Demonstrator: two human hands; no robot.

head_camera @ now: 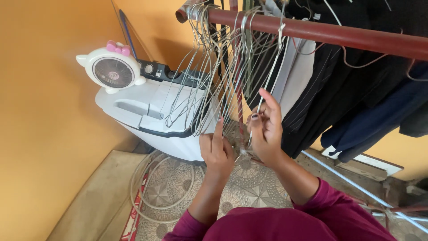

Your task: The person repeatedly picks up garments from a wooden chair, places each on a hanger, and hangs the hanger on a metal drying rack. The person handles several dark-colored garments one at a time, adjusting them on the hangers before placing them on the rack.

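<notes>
Hangers [209,89]: bunch of thin wire hangers hooked on the reddish-brown rail [339,35], dangling down and left to just above both sets of fingers; their lower loops fan out over the white machine.
Right hand [266,134]: fingers curled and closed on 1 pale wire strand that runs up from the fingertips to the rail; forefinger stretched up along it, thumb pressed in from the left.
Left hand [217,151]: palm away from the camera, fingers half open; forefinger raised and touching the lowest loops of the bunch. I cannot tell whether it grips any wire.
Between the hands: narrow gap crossed by several wires and a dark red strand, so the fingers work inside a tangle.
Right of the fingers: dark clothes [356,89] and a pale grey garment hang from the same rail, just beside the right hand's knuckles and closing off that side.
Left of the fingers: white washing machine [147,111] with a dark control strip, close behind the hanger loops; a small white fan [113,69] with a pink bow stands on its far corner.
Beyond that: orange wall [44,111], well apart from the hands.
Below the fingers: patterned floor mat [249,187] with a pale hose [147,196] coiled on it; the maroon sleeves [285,223] fill the near edge.
Open room: mostly downward and toward the body; above, the rail caps the space.
</notes>
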